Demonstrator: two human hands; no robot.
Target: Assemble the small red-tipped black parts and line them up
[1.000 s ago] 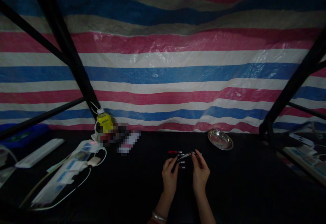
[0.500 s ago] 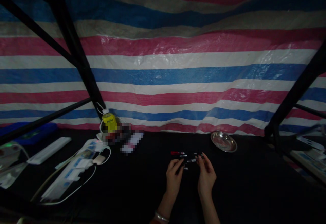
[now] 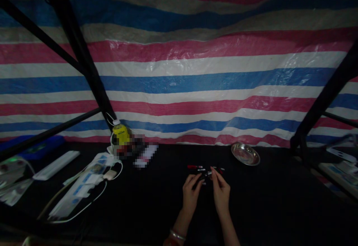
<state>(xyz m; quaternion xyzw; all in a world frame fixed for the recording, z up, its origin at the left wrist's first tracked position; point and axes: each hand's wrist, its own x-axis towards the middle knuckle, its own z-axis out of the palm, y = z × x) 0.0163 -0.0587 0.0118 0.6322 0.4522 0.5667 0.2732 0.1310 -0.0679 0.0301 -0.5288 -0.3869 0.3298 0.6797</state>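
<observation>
I'm looking at a dim space backed by a striped tarp (image 3: 179, 70) — red, white and blue bands running across, shiny where the light catches it. Black poles (image 3: 81, 59) slant across it on the left, and another pole (image 3: 324, 100) leans in on the right. Below lies a black table (image 3: 265, 201) — very dark, with little light falling on it.
</observation>
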